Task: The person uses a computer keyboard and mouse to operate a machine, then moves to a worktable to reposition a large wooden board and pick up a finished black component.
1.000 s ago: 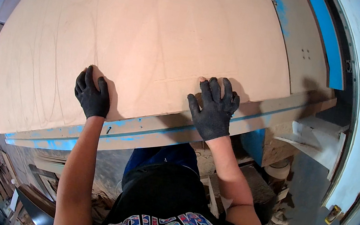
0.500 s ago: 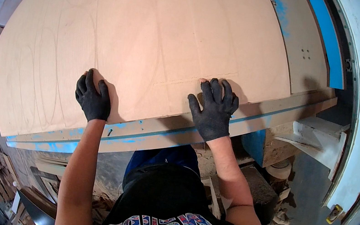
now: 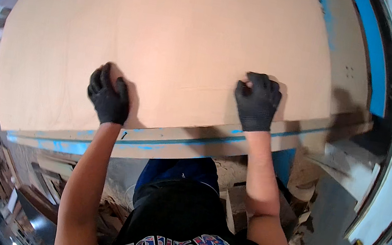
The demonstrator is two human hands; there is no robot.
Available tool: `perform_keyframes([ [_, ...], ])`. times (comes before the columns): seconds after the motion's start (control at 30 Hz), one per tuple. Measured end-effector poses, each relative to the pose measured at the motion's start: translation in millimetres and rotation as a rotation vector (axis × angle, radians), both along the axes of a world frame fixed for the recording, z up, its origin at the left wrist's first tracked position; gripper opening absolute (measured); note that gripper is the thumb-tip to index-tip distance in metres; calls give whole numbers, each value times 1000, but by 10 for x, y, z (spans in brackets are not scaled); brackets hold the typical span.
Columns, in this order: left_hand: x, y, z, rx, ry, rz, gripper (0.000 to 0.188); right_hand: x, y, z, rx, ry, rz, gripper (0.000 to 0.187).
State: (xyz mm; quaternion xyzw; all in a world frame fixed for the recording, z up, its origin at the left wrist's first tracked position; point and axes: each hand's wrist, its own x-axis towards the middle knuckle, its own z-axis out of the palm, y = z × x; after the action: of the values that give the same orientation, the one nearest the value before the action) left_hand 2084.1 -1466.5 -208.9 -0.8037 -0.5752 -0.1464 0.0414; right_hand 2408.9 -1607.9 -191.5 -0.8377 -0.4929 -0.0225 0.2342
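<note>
A large pale plywood sheet (image 3: 177, 39) lies flat on a work table and fills most of the view. My left hand (image 3: 108, 94), in a black glove, presses on the sheet near its front edge with the fingers bunched. To the right, my right hand (image 3: 257, 101), also in a black glove, rests on the sheet close to the same edge, fingers curled under. Neither hand holds a loose item. Below the sheet runs the table's front rail (image 3: 168, 141), beige with blue paint streaks.
A blue and white machine frame (image 3: 389, 99) curves down the right side. Wood offcuts and scraps (image 3: 307, 188) lie on the floor under the table at the right. Stacked boards (image 3: 48, 172) sit at the lower left.
Both hands have curled from spread fingers into bunched ones. The sheet's front edge sits a little farther from me, and the view has shifted slightly.
</note>
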Motion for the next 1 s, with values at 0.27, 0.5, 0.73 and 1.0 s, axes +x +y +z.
perform_keyframes([
  [0.27,-92,-28,118,36,-221,-24,41,-401,60,-19,113,-126,187,41],
  [0.5,-218,-286,33,-256,-155,-67,72,-1771,-248,-226,-73,-83,526,73],
  [0.73,-777,-555,-158,-49,-268,-528,15,-2310,-501,71,-252,404,1067,44],
  [1.0,-2588,-1568,-295,-397,-214,-220,36,-1540,-198,-1017,272,-210,398,45],
])
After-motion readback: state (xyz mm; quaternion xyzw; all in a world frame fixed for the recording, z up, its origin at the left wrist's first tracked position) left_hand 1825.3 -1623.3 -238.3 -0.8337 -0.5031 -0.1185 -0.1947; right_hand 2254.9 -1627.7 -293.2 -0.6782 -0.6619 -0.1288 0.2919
